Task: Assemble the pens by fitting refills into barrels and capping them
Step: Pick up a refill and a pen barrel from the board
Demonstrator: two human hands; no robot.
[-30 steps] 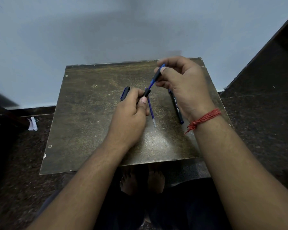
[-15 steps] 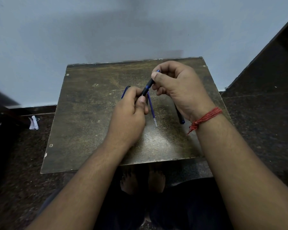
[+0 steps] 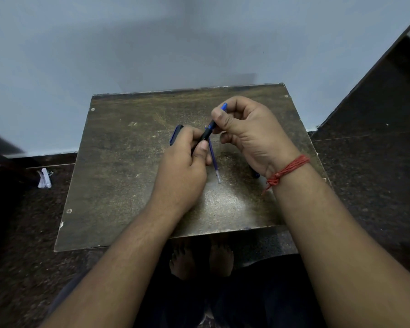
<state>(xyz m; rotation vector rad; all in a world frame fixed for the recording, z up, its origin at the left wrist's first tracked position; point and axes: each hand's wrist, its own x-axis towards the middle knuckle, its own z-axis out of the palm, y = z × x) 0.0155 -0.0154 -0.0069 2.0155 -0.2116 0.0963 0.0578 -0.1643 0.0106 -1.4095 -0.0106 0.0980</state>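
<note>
Head view: the fingers (image 3: 219,119) of the right hand (image 3: 249,136) pinch a slim blue plastic refill (image 3: 219,116), whose blue end pokes out above the thumb. Its lower end meets the black grip end of a dark plastic pen barrel (image 3: 205,136), which the left hand (image 3: 185,166) grasps with curled fingers, thumb pressed along the barrel's side. The two parts form one slanted line between the hands; how deep the refill sits inside cannot be told.

To do this step well, I judge the barrel should be held steady while the refill is kept in line with the bore and pushed straight along it, not at an angle, since a thin tube would likely bend or jam.

Just below the pinching fingers, a second loose blue refill with a clear tip (image 3: 214,159) lies on the worn brown bench (image 3: 118,176). Beyond the left knuckles a blue pen part (image 3: 175,136) rests flat. Under the right wrist, near its red thread band (image 3: 287,170), a dark pen end (image 3: 256,175) peeks out.
</note>
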